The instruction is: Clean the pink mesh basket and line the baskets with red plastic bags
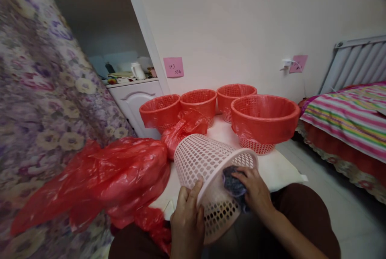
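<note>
You had a pale wall (235, 29) behind the worktop (280, 166), a bed (350, 110) beyond its right edge and a floral curtain (45, 90) beyond its left.

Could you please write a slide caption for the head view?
Left hand grips a tipped pink basket, right hand holds dark cloth at its mouth; four red-lined baskets behind.

pale pink on the tapered, perforated plastic basket (205, 156); mottled dark grey on the crumpled cloth (231, 185). red on the round plastic-lined baskets (262, 130) and glossy plastic bag (135, 170). flowered purple and cream on the draped fabric curtain (60, 82).
</note>
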The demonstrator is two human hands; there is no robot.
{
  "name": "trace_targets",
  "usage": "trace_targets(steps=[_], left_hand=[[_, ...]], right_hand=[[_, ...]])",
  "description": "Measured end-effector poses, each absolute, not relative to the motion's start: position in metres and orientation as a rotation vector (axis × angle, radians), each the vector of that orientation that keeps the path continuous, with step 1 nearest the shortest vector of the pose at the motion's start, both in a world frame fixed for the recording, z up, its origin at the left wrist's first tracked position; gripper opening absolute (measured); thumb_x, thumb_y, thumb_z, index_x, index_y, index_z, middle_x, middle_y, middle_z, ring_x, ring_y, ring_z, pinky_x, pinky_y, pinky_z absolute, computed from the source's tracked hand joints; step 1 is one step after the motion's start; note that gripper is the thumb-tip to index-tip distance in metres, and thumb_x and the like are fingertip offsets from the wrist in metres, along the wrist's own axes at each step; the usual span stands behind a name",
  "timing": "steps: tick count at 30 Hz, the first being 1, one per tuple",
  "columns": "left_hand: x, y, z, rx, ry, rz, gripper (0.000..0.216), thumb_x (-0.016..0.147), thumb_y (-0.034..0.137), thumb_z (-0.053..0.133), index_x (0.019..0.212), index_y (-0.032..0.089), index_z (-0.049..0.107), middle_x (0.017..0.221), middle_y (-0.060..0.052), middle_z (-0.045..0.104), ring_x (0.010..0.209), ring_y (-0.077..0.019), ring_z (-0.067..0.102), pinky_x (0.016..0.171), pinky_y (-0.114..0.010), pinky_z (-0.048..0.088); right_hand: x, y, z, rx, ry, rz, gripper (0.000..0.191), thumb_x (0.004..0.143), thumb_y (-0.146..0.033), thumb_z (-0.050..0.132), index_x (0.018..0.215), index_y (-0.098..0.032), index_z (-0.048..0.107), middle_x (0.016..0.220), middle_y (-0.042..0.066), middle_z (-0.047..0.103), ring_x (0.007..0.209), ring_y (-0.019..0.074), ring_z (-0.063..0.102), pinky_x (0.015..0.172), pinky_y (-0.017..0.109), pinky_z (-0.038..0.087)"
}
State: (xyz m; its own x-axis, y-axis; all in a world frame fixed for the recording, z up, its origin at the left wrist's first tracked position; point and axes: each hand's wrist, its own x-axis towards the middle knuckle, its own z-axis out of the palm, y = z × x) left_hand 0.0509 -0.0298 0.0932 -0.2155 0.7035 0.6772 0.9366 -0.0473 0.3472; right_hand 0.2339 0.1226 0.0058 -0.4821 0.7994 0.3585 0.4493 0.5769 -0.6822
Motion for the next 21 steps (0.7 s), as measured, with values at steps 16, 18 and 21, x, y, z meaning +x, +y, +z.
trace_targets(steps=[16,18,21], left_hand=[[0.061,-0.019,0.116,-1.803,-1.871,-0.976,0.051,0.081,-0.001,0.042,0.127,0.019,0.055,0.082,0.000,0.049,0.062,-0.0121,0.059,0.052,-0.021,0.048],[0.059,-0.020,0.114,-1.805,-1.892,-0.976,0.050,0.082,0.000,0.043,0.127,0.019,0.055,0.083,0.000,0.049,0.063,-0.0124,0.060,0.053,-0.021,0.049],[0.056,-0.021,0.110,-1.831,-1.916,-0.987,0.052,0.083,0.000,0.043,0.129,0.020,0.053,0.086,-0.001,0.050,0.064,-0.0121,0.059,0.055,-0.022,0.049]], right_hand=[[0.157,0.056,0.011,-0.570,-2.128,1.356,0.048,0.078,-0.010,0.041,0.122,-0.021,0.057,0.098,-0.001,0.074,0.087,0.0175,0.069,0.076,0.027,0.053],[0.163,0.060,0.010,-0.585,-2.175,1.305,0.033,0.076,-0.015,0.053,0.106,-0.021,0.066,0.091,0.000,0.073,0.084,0.0194,0.067,0.076,0.029,0.052],[0.182,0.075,0.000,-0.741,-2.257,1.110,0.021,0.074,-0.015,0.058,0.086,-0.021,0.073,0.087,0.006,0.070,0.086,0.0245,0.061,0.079,0.035,0.047]])
